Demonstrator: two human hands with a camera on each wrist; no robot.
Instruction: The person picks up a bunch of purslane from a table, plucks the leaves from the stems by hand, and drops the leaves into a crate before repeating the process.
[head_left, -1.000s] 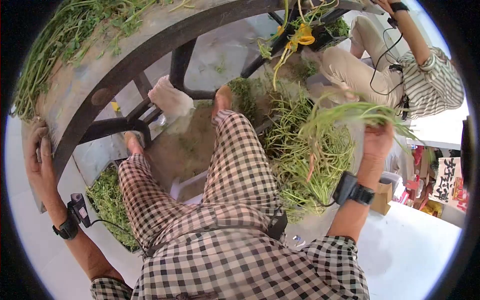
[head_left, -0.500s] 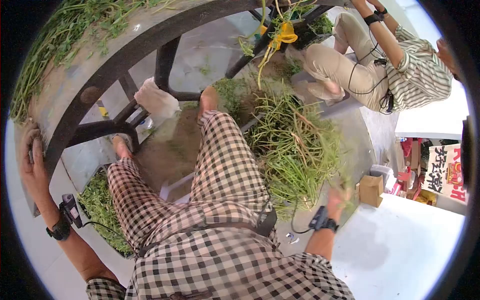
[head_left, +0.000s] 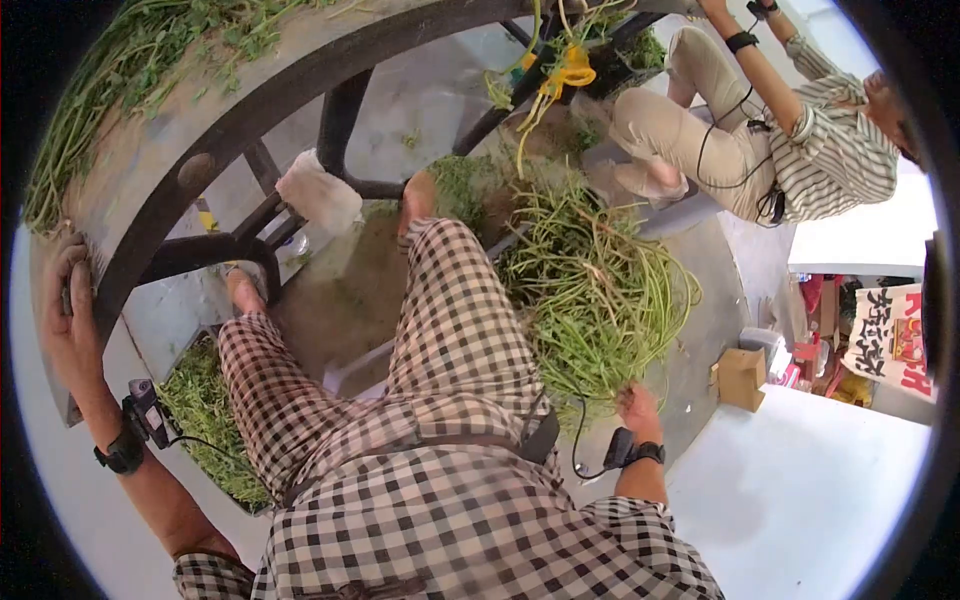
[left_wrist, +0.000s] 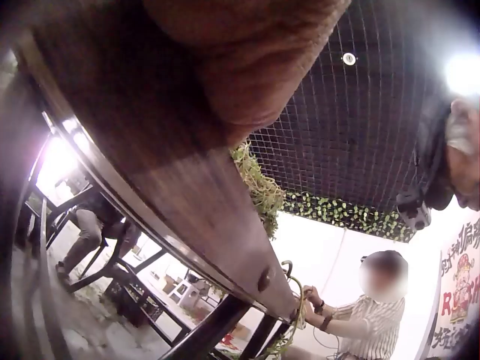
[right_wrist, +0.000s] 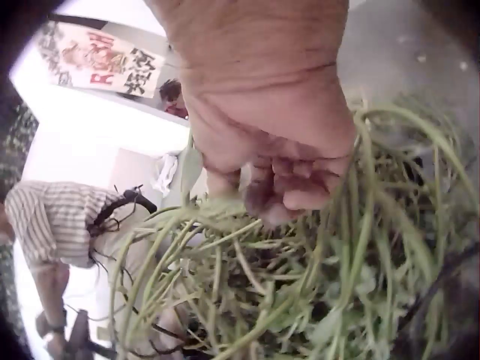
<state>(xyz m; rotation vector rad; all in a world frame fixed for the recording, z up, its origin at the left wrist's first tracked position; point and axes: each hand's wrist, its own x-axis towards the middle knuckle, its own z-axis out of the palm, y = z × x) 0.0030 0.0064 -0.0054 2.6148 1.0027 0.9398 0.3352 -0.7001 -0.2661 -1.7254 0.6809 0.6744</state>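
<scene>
My right hand [head_left: 638, 408] is low at the front edge of a big heap of long green stems [head_left: 600, 300] beside my right knee. Its fingers curl in against the thumb on some of the stems [right_wrist: 225, 247] in the right wrist view. The heap's leaves are mostly under the tangled stems. Far to the left, my left hand [head_left: 72, 310] rests at the rim of the round dark-edged table [head_left: 190, 170], fingers loosely bent. More leafy stems [head_left: 90, 130] lie on that table beyond it. In the left wrist view, part of the hand [left_wrist: 255, 82] lies over the wooden edge.
Another pile of greens [head_left: 205, 420] is by my left leg. Dark table legs [head_left: 345, 125] and a hanging white cloth [head_left: 318, 192] stand ahead of my feet. A seated person in a striped shirt [head_left: 835, 150] works at the right. A cardboard box [head_left: 742, 378] sits beyond my right hand.
My right hand has swung down and back from above the heap, bringing the bunch of stems it held raised onto the heap's near side. My left hand has stayed at the table rim.
</scene>
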